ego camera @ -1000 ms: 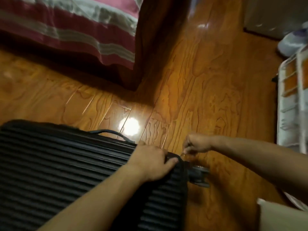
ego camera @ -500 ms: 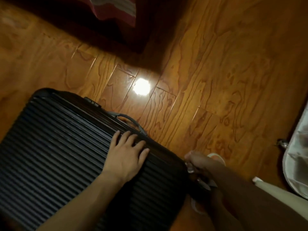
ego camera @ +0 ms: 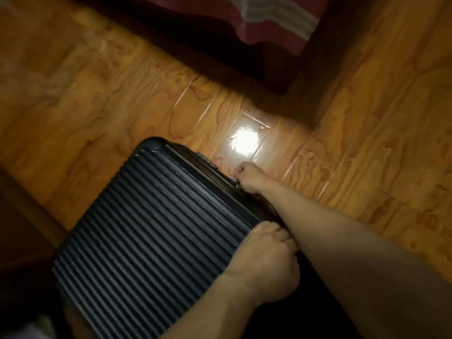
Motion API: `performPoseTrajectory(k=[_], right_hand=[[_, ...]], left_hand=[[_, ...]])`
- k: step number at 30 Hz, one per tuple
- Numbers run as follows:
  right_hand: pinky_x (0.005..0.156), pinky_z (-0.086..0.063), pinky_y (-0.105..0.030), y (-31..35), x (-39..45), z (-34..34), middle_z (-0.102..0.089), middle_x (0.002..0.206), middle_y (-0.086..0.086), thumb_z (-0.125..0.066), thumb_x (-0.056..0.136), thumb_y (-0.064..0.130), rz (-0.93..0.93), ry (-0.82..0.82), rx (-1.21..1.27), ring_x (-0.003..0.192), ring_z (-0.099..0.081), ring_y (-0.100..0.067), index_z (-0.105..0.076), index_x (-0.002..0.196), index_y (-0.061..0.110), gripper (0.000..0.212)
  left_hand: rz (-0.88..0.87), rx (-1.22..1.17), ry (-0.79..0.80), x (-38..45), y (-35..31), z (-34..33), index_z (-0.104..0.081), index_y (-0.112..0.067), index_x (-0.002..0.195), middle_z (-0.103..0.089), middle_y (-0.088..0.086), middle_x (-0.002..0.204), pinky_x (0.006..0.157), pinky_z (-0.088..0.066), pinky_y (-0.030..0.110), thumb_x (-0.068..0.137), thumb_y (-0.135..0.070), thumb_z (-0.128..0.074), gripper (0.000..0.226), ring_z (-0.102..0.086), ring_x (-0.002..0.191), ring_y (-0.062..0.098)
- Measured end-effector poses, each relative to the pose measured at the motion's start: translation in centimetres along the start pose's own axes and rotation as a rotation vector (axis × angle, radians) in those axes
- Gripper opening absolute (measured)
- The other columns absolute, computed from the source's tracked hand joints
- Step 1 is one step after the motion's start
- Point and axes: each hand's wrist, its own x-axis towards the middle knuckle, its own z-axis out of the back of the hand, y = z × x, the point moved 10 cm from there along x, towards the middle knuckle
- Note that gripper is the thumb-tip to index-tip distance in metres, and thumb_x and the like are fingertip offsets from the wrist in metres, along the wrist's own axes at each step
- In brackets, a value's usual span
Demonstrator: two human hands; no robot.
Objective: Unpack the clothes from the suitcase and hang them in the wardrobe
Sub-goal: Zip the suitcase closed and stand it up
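Two hands at a shut suitcase (ego camera: pixel 146 228), flat on the floor (ego camera: pixel 97 94) from centre to lower left of frame, ribbed shell up, one rounded corner pointing to upper centre. Wide bare floor along the case's upper-left edge and across the whole right side of frame; a bright glare spot (ego camera: pixel 244 141) just beyond the case's upper-right edge. Dark bed frame with a red-and-grey striped cover (ego camera: pixel 276 18) at top centre, well apart from the case; a dark mass hard against the case's lower-left side, too dim to identify. Right hand (ego camera: pixel 247 177) at mid-frame on the upper-right edge of the case, forearm running in from lower right across that edge; fingers (ego camera: pixel 238 171) curled tight, pinching a small pale zip pull (ego camera: pixel 234 179) at the seam. Left hand (ego camera: pixel 266 260) lower down, resting on the ribbed shell near the same edge, just beside the right forearm; fingers bent and bunched, tips at the shell's rim, whether hooked over the rim or merely pressing cannot be told. Small latch-like fitting on the edge just up-left of the right hand, blurred.
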Motion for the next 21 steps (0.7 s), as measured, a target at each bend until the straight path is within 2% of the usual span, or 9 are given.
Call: performPoseTrajectory(k=[2,4,7,10,12,13,15,17,21], right_hand=[[0.078,-0.042,-0.026,1.7,-1.5,-0.3,-0.061,0.099,-0.001,-0.051,0.097,0.010,0.044,-0.022,-0.019,0.095,-0.058,-0.021,-0.065,0.094,0.021,0.019],[0.083,-0.045,-0.028,3.2,-4.4,1.0,-0.065,0.099,0.001,-0.049,0.096,0.008,0.092,-0.078,-0.052,0.098,-0.060,-0.020,-0.064,0.082,0.027,0.028],[0.091,-0.046,-0.032,8.2,-10.5,2.9,-0.065,0.105,0.007,-0.047,0.100,0.012,0.141,-0.083,-0.028,0.101,-0.059,-0.013,-0.063,0.086,0.032,0.029],[0.092,-0.044,-0.029,14.3,-17.8,4.3,-0.061,0.105,0.012,-0.046,0.102,0.014,0.187,-0.100,0.051,0.101,-0.056,-0.004,-0.063,0.093,0.033,0.027],[0.084,-0.044,-0.027,18.3,-22.4,4.7,-0.062,0.098,0.014,-0.046,0.101,0.013,0.238,-0.166,0.028,0.093,-0.056,-0.001,-0.062,0.091,0.034,0.028],[0.078,-0.044,-0.026,20.2,-24.5,4.8,-0.062,0.094,0.013,-0.046,0.101,0.013,0.257,-0.208,0.013,0.086,-0.056,-0.001,-0.062,0.090,0.034,0.028],[0.069,-0.047,-0.028,23.1,-28.0,4.8,-0.063,0.086,0.011,-0.047,0.101,0.013,0.256,-0.281,0.013,0.077,-0.059,-0.005,-0.062,0.092,0.034,0.027],[0.071,-0.050,-0.033,26.4,-30.5,5.3,-0.065,0.081,0.009,-0.048,0.099,0.012,0.290,-0.377,0.035,0.074,-0.061,-0.008,-0.063,0.090,0.032,0.027],[0.065,-0.044,-0.032,31.0,-32.8,7.1,-0.058,0.067,0.009,-0.048,0.091,0.011,0.357,-0.574,-0.015,0.066,-0.057,-0.015,-0.063,0.085,0.027,0.023]], left_hand=[[0.016,-0.139,-0.089,-2.0,2.0,2.8,-0.071,-0.020,0.107,-0.071,-0.001,0.108,0.107,-0.038,0.032,0.082,-0.025,-0.042,0.039,-0.059,0.107,0.020],[0.125,-0.142,-0.352,-5.4,5.6,8.8,-0.072,-0.020,0.113,-0.069,0.000,0.118,0.110,-0.039,0.034,0.081,-0.019,-0.048,0.040,-0.058,0.116,0.019],[0.649,-0.069,-0.645,-13.1,15.6,19.9,-0.061,-0.023,0.136,-0.049,0.006,0.147,0.120,-0.031,0.044,0.094,-0.026,-0.050,0.043,-0.041,0.139,0.024],[1.060,-0.383,-0.568,-19.8,25.1,27.0,-0.050,-0.021,0.146,-0.043,0.013,0.154,0.116,-0.031,0.041,0.102,-0.048,-0.045,0.052,-0.041,0.140,0.032],[1.038,-0.684,-0.430,-21.4,27.1,28.7,-0.056,-0.019,0.139,-0.052,0.012,0.148,0.111,-0.036,0.037,0.099,-0.058,-0.047,0.057,-0.051,0.130,0.029],[1.012,-0.719,-0.389,-22.4,26.9,29.4,-0.056,-0.021,0.135,-0.055,0.011,0.143,0.108,-0.039,0.037,0.093,-0.066,-0.052,0.061,-0.055,0.123,0.028],[0.996,-0.629,-0.367,-24.5,25.6,31.2,-0.050,-0.025,0.136,-0.052,0.008,0.138,0.107,-0.044,0.045,0.081,-0.079,-0.058,0.077,-0.054,0.121,0.030],[0.942,-0.523,-0.429,-26.4,23.5,33.3,-0.049,-0.029,0.123,-0.050,0.002,0.126,0.099,-0.049,0.049,0.080,-0.080,-0.057,0.067,-0.053,0.114,0.027],[0.820,-0.525,-0.539,-28.4,17.6,33.0,-0.040,-0.031,0.105,-0.056,-0.005,0.100,0.073,-0.053,0.041,0.085,-0.078,-0.047,0.052,-0.059,0.086,0.017]])
